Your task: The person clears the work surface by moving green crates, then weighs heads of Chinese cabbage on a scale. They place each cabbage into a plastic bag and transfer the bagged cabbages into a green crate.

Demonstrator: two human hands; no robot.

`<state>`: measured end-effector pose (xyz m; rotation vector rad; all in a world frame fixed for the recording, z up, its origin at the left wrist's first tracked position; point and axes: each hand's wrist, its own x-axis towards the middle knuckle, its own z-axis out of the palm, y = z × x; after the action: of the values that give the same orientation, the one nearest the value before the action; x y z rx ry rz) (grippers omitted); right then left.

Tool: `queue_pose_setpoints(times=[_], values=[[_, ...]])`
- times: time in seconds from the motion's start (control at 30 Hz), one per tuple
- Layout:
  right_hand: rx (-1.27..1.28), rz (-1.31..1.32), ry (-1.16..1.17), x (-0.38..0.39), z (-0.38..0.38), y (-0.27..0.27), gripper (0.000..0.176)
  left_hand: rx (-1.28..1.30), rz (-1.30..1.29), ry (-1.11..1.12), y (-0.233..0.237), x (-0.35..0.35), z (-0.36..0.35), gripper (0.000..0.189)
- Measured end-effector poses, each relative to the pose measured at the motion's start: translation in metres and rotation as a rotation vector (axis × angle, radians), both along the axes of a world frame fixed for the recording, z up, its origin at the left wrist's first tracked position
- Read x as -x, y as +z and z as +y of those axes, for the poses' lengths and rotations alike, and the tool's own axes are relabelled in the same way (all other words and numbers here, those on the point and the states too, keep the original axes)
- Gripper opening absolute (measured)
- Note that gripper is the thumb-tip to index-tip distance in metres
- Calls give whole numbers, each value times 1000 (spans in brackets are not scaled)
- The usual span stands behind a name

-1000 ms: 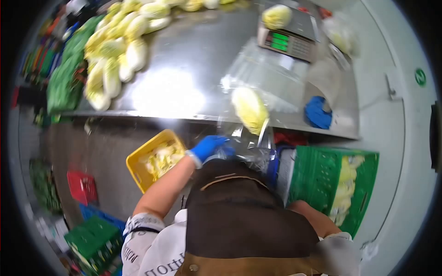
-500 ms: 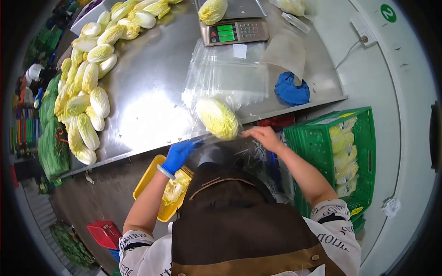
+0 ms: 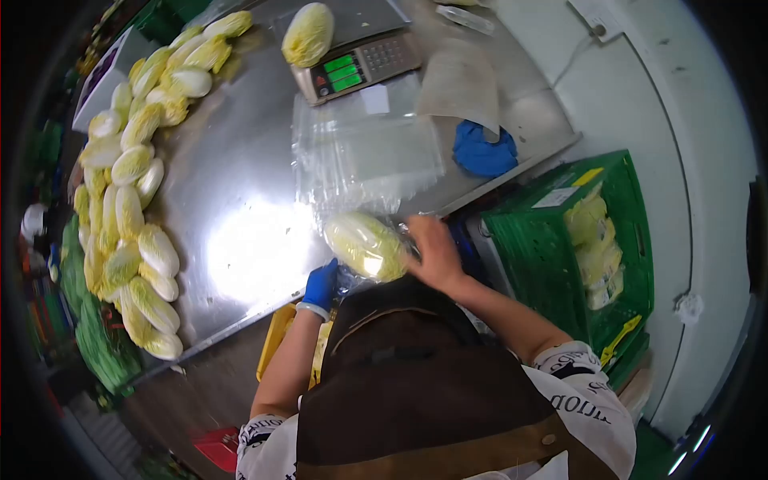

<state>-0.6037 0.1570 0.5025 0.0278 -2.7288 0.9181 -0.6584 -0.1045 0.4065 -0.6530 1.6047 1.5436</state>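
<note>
A napa cabbage lies at the front edge of the steel table, inside a clear plastic bag that shines over it. My left hand, in a blue glove, is closed on the bag's film at the cabbage's near left. On the other side my bare right hand has its fingers curled at the bag beside the cabbage's right end; they are slightly blurred. Just beyond the cabbage lies a stack of flat clear bags.
A digital scale carries another cabbage. Many cabbages line the table's left side. At right are a crumpled blue glove and a green crate of bagged produce. A yellow basket sits below the table edge.
The cabbage has turned more sideways, with the bag drawn about it. My hands have come closer to it, the right one now alongside its end. The camera view has turned and shifted.
</note>
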Motion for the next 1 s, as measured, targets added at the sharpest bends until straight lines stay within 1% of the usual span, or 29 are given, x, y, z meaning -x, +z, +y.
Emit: queue_pose_setpoints(times=[0.03, 0.07, 0.1, 0.13, 0.17, 0.2, 0.23, 0.27, 0.3, 0.33, 0.37, 0.43, 0.5, 0.53, 0.57, 0.6, 0.63, 0.67, 0.7, 0.73, 0.77, 0.8, 0.83, 0.87, 0.9, 0.93, 0.97, 1.0], values=[[127, -190, 273, 0, -3, 0, 51, -3, 9, -33, -6, 1, -4, 32], [-85, -61, 448, -5, -16, -2, 57, -40, -5, -59, -37, -2, -16, 34], [-277, -160, 498, -6, -27, -3, 65, -52, -15, -74, -24, 1, -14, 35], [-381, -216, 471, -6, -34, -23, 67, -10, 93, -147, -30, 4, -15, 37], [-404, -38, 364, -4, -36, -56, 66, 73, 140, -130, -24, 14, -17, 26], [-256, -166, 379, 5, -37, -47, 64, 160, 183, -113, -16, 24, -18, 20], [-191, -144, 378, 11, -36, -38, 64, 318, 574, -211, -43, 32, -37, 24], [-107, -225, 351, 18, -34, -20, 69, 522, 793, -267, -1, 43, -21, 36], [53, -299, 273, 28, -35, -16, 75, 432, 1122, -256, -1, 61, -22, 49], [233, -347, 164, 35, -27, 6, 72, 352, 1313, -397, 25, 80, -15, 61], [324, -422, 87, 39, -14, 20, 70, 267, 1248, -568, 55, 91, 3, 56], [504, -553, -28, 45, 16, 44, 68, -465, 340, -454, -11, 140, -35, 51], [795, -441, -147, 32, 44, 67, 68, -575, 61, -515, 80, 116, 33, 62], [943, -373, -204, 22, 58, 78, 69, -669, 66, -548, 69, 121, 39, 64], [1123, -319, -247, 9, 74, 90, 73, -809, 67, -583, 82, 120, 57, 63], [1300, -259, -279, -9, 91, 104, 77, -778, 88, -493, 91, 109, 79, 66], [1478, -194, -302, -27, 105, 113, 81, -743, 112, -402, 113, 86, 112, 69], [1615, 37, -272, -44, 109, 112, 88, -660, 90, -257, 155, 53, 160, 70], [1350, 119, -380, -59, 110, 103, 90, -576, 72, -109, 188, 20, 205, 71], [1077, 192, -484, -74, 111, 91, 92, -511, 431, -423, 181, -1, 228, 69], [802, 255, -585, -91, 117, 87, 94, -507, 595, -667, 174, -18, 252, 67], [1015, 295, -642, -116, 134, 109, 95, -512, 782, -877, 167, -35, 275, 65], [1227, 335, -691, -146, 156, 134, 98, -612, 599, -921, 178, -55, 302, 62], [1255, 335, -861, -177, 176, 140, 96, -685, 409, -958, 190, -74, 328, 59], [1281, 330, -1030, -209, 196, 146, 94, -747, 48, -876, 212, -93, 349, 56], [1198, 450, -1187, -245, 224, 120, 85, -836, 397, -1097, 217, -105, 360, 49], [1031, 442, -1407, -278, 247, 135, 78, -919, 651, -1258, 230, -111, 374, 35], [946, 556, -1418, -317, 269, 135, 85, -885, 624, -1280, 228, -119, 382, 34]])
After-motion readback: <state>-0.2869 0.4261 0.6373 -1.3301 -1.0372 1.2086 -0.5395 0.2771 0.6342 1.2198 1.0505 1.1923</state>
